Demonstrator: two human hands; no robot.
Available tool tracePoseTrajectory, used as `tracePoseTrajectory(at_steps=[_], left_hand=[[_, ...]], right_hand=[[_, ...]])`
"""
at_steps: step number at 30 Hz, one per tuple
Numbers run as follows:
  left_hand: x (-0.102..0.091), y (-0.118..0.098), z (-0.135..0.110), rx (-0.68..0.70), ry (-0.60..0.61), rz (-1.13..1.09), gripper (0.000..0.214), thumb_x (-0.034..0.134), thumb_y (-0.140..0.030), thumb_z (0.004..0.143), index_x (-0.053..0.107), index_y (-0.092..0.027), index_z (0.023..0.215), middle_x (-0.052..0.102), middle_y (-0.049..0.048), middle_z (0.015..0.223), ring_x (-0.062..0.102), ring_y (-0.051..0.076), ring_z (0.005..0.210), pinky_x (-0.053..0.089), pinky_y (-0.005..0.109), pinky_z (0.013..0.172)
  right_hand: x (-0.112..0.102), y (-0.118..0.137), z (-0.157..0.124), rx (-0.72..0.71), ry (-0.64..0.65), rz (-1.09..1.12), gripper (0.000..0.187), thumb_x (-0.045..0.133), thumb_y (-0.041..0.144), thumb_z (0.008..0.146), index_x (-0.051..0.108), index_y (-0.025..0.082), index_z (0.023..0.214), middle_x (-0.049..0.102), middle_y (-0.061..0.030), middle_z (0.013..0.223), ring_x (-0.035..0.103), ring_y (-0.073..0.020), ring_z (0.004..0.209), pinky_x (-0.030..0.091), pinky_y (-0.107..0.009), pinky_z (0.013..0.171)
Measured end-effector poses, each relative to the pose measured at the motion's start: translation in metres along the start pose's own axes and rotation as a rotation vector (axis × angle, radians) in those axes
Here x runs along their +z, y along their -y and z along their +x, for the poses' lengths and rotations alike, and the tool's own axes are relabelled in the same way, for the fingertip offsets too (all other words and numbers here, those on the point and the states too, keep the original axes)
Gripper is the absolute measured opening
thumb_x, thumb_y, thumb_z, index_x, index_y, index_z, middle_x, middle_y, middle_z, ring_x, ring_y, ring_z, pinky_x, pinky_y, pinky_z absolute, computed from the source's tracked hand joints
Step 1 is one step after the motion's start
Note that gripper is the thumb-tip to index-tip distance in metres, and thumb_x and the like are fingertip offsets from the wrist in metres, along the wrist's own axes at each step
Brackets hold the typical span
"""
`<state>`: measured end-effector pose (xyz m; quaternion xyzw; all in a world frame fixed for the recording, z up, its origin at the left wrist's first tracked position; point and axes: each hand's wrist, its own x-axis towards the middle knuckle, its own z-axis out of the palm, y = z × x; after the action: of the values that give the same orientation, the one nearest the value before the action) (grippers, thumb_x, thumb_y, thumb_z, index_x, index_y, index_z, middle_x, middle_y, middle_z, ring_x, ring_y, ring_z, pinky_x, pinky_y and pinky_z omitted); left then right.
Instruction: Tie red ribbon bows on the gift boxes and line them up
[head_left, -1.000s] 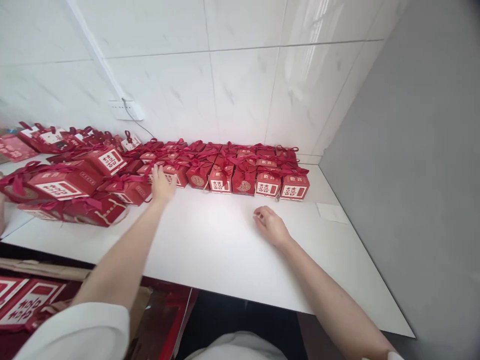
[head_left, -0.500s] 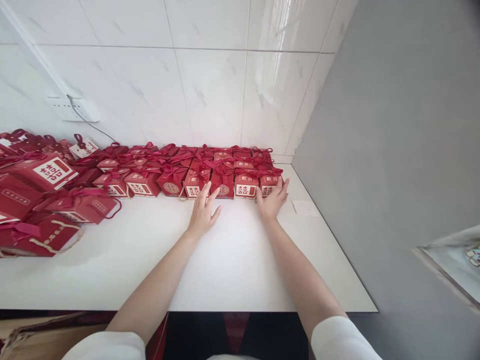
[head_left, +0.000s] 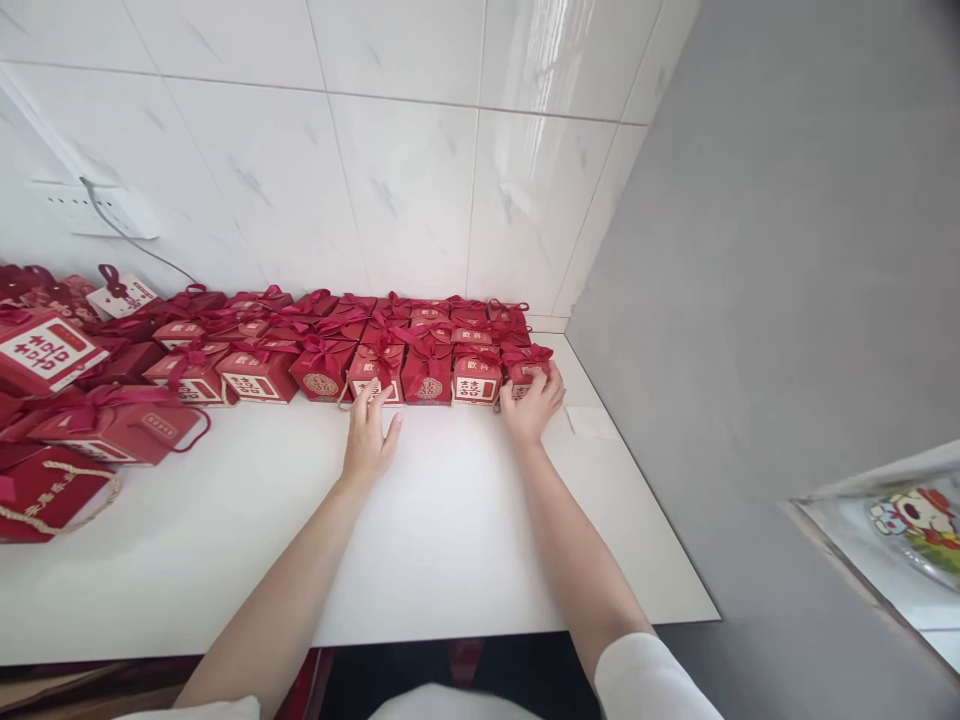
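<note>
White marbled tiles [head_left: 397, 190] cover the wall behind. At right stands a grey partition [head_left: 750, 300], and below both runs a white tabletop [head_left: 442, 560]. On it, against the wall, stand close rows of red gift boxes [head_left: 427, 378] tied with crimson ribbon bows. At left, longer red boxes [head_left: 105, 432] lie in a loose pile; the uppermost bears a large 囍 on a white panel, and one at the bottom [head_left: 52, 505] carries a gold inscription, only partly legible, beside a twine handle.

The right hand [head_left: 531, 402] is curled around the front of the box at the right end of the front row [head_left: 517, 372], thumb by its left edge and fingers over the right; whether it grips or merely presses, I cannot tell. The left hand [head_left: 367, 440] is loose, fingers spread, holding nothing, its tips at the front of another box [head_left: 366, 362] in that row; contact is unclear.

A wall socket [head_left: 112, 212] with a grey cable sits at upper left. A white slip [head_left: 592, 422] lies right of the row. Smallest are the front-row markings: 囍 on white panels, 歡喜 above, round gold emblems on others.
</note>
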<state>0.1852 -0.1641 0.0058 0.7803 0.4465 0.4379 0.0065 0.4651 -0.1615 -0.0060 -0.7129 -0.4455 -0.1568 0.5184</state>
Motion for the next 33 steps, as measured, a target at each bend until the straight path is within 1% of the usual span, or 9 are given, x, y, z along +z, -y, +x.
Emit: tracePoseTrajectory(at_steps=[7, 9, 12, 16, 20, 22, 25, 29, 33], left_hand=[[0.001, -0.009, 0.004, -0.010, -0.049, -0.053, 0.047, 0.049, -0.038, 0.098, 0.049, -0.018, 0.141, 0.040, 0.0183, 0.151, 0.037, 0.031, 0.144, 0.030, 0.052, 0.120], [0.002, -0.014, 0.006, -0.015, -0.083, -0.104, 0.046, 0.049, -0.039, 0.098, 0.050, -0.019, 0.139, 0.043, 0.0177, 0.148, 0.039, 0.029, 0.142, 0.031, 0.050, 0.119], [0.003, -0.020, 0.006, -0.057, -0.115, -0.232, 0.042, 0.048, -0.043, 0.098, 0.055, -0.021, 0.132, 0.049, 0.0155, 0.143, 0.043, 0.028, 0.138, 0.031, 0.050, 0.119], [0.007, -0.022, 0.003, -0.247, 0.086, -0.739, 0.055, 0.044, -0.062, 0.094, 0.057, -0.024, 0.131, 0.056, 0.0140, 0.140, 0.049, 0.031, 0.134, 0.038, 0.051, 0.112], [0.010, -0.028, -0.001, -0.588, 0.402, -1.349, 0.082, 0.027, -0.083, 0.085, 0.055, -0.025, 0.136, 0.060, 0.0129, 0.138, 0.052, 0.035, 0.133, 0.038, 0.054, 0.111], [0.010, -0.031, -0.002, -0.693, 0.503, -1.469, 0.081, 0.033, -0.083, 0.084, 0.059, -0.023, 0.132, 0.064, 0.0127, 0.133, 0.057, 0.035, 0.128, 0.042, 0.052, 0.108], [0.011, -0.029, -0.003, -0.713, 0.494, -1.440, 0.066, 0.049, -0.072, 0.086, 0.065, -0.020, 0.123, 0.071, 0.0128, 0.118, 0.066, 0.033, 0.112, 0.050, 0.045, 0.096], [0.014, -0.012, 0.002, -0.744, 0.272, -1.218, 0.057, 0.055, -0.068, 0.085, 0.070, -0.017, 0.106, 0.074, 0.0101, 0.091, 0.070, 0.027, 0.083, 0.054, 0.039, 0.073], [0.010, 0.000, 0.012, -0.579, 0.106, -0.916, 0.059, 0.041, -0.070, 0.090, 0.067, -0.018, 0.080, 0.073, 0.0109, 0.096, 0.068, 0.027, 0.094, 0.054, 0.041, 0.083]], right_hand=[[-0.036, -0.028, 0.017, -0.067, -0.065, 0.296, 0.061, 0.062, 0.034, 0.072, 0.042, 0.017, 0.127, 0.038, -0.0204, 0.139, 0.042, -0.0343, 0.134, 0.044, -0.053, 0.105], [-0.048, -0.034, 0.025, -0.063, -0.124, 0.384, 0.060, 0.054, 0.039, 0.077, 0.036, 0.020, 0.132, 0.033, -0.0194, 0.141, 0.038, -0.0346, 0.136, 0.045, -0.055, 0.101], [-0.061, -0.022, 0.028, -0.086, -0.146, 0.524, 0.059, 0.032, 0.051, 0.088, 0.024, 0.023, 0.139, 0.025, -0.0194, 0.146, 0.046, -0.0331, 0.131, 0.048, -0.055, 0.096], [-0.065, 0.023, 0.003, -0.206, 0.129, 0.876, 0.063, 0.031, 0.066, 0.088, 0.032, 0.028, 0.138, 0.028, -0.0157, 0.147, 0.053, -0.0330, 0.123, 0.049, -0.055, 0.096], [-0.059, 0.053, -0.032, -0.343, 0.386, 0.967, 0.074, 0.036, 0.071, 0.086, 0.028, 0.026, 0.144, 0.030, -0.0171, 0.148, 0.048, -0.0375, 0.132, 0.050, -0.056, 0.095], [-0.056, 0.055, -0.042, -0.474, 0.474, 0.898, 0.076, 0.036, 0.069, 0.087, 0.024, 0.027, 0.148, 0.030, -0.0177, 0.151, 0.044, -0.0384, 0.136, 0.048, -0.059, 0.099], [-0.054, 0.049, -0.042, -0.645, 0.561, 0.747, 0.068, 0.044, 0.054, 0.091, 0.025, 0.026, 0.149, 0.029, -0.0176, 0.156, 0.038, -0.0363, 0.143, 0.043, -0.060, 0.106], [-0.057, 0.040, -0.030, -0.498, 0.534, 0.582, 0.057, 0.049, 0.034, 0.095, 0.030, 0.025, 0.148, 0.033, -0.0182, 0.156, 0.039, -0.0296, 0.144, 0.048, -0.053, 0.105], [-0.061, 0.041, -0.019, -0.122, 0.572, 0.630, 0.034, 0.049, 0.040, 0.098, 0.053, 0.022, 0.127, 0.060, -0.0140, 0.131, 0.064, -0.0237, 0.111, 0.055, -0.044, 0.094]])
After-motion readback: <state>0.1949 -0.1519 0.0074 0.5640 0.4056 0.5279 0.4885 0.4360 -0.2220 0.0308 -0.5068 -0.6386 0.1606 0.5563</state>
